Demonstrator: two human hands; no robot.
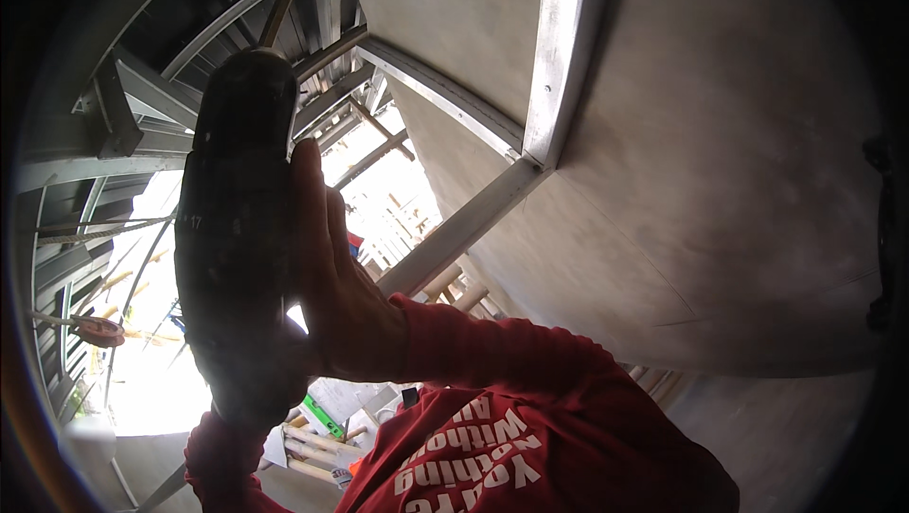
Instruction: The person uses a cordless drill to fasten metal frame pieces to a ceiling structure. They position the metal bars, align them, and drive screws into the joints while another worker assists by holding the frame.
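Observation:
A dark power drill (237, 210) stands nearly upright close in front of me, large and in deep shadow, so its details are hard to make out. Low on it, my left hand (256, 376) is wrapped around the shadowed lower part; the fingers barely show. My right hand (336, 295) lies against the drill's right side with its fingers pointing up along the body, steadying it. Both arms wear red sleeves. Beyond the drill's top a narrow brownish bar (284, 7) shows; whether it touches the drill I cannot tell.
Large grey panels (720, 153) fill the right side, crossed by metal framing (559, 68). Metal roof beams (142, 97) curve overhead at left. An orange-red reel-like thing (98, 330) hangs by a cord there. Below lie a green level-like bar (322, 415) and several wooden poles (312, 451).

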